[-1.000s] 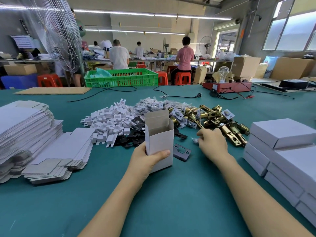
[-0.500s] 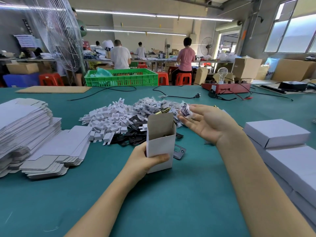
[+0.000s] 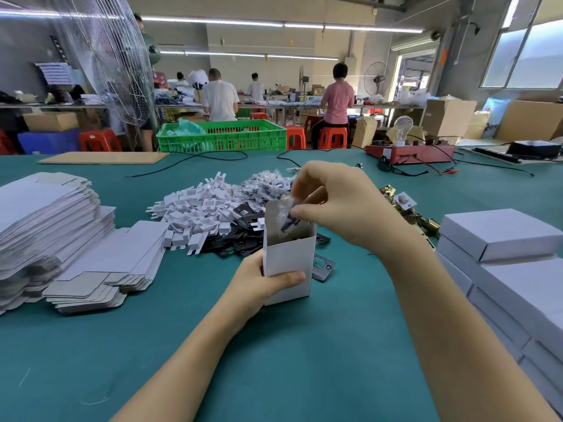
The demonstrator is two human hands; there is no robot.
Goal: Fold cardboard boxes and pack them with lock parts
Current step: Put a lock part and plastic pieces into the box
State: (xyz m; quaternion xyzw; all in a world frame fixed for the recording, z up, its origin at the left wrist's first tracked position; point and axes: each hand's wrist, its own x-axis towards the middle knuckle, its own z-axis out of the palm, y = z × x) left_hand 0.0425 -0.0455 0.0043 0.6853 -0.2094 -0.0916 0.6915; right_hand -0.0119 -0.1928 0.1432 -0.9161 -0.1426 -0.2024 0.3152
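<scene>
A small white cardboard box (image 3: 289, 257) stands upright on the green table (image 3: 274, 360), its top flap open. My left hand (image 3: 262, 283) grips its lower left side, thumb across the front. My right hand (image 3: 338, 205) is over the opening and pinches a small clear bag of dark screws (image 3: 289, 219), which hangs partly inside the box. Behind the box lie piles of white plastic pieces (image 3: 198, 208), dark strike plates (image 3: 237, 242), bagged screws (image 3: 265, 187) and brass latch parts (image 3: 408, 208). One dark plate (image 3: 324, 268) lies just right of the box.
Stacks of flat box blanks (image 3: 45, 226) fill the left side. Closed white boxes (image 3: 502, 257) are stacked at the right. Further back are a green crate (image 3: 222, 137), a red device with a bulb (image 3: 409, 152), cables, a standing fan (image 3: 118, 59) and several people at benches.
My right hand picked a bag of screws from the pile, lifted it and brought it over the box opening. My left hand kept holding the box in place.
</scene>
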